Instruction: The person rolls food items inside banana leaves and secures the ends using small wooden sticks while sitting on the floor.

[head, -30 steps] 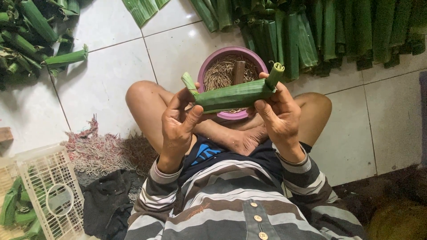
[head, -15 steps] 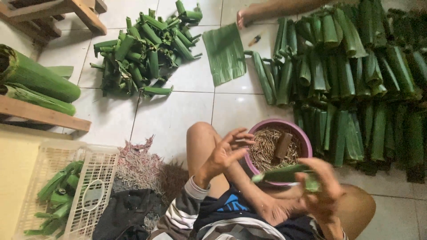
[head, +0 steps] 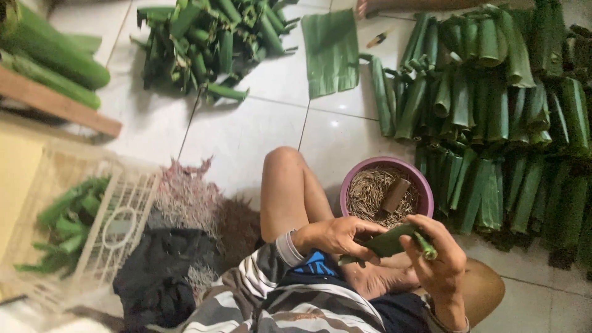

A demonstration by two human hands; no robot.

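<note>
Leaf roll [head: 388,242] | left hand [head: 336,237] clasps it | right hand [head: 441,259] grips end

Left hand [head: 336,237] back on the leaf roll [head: 388,242], was lifted clear 0.5 s ago. Roll lowered from over the bowl [head: 377,168] to lap, both hands gripping.
</note>
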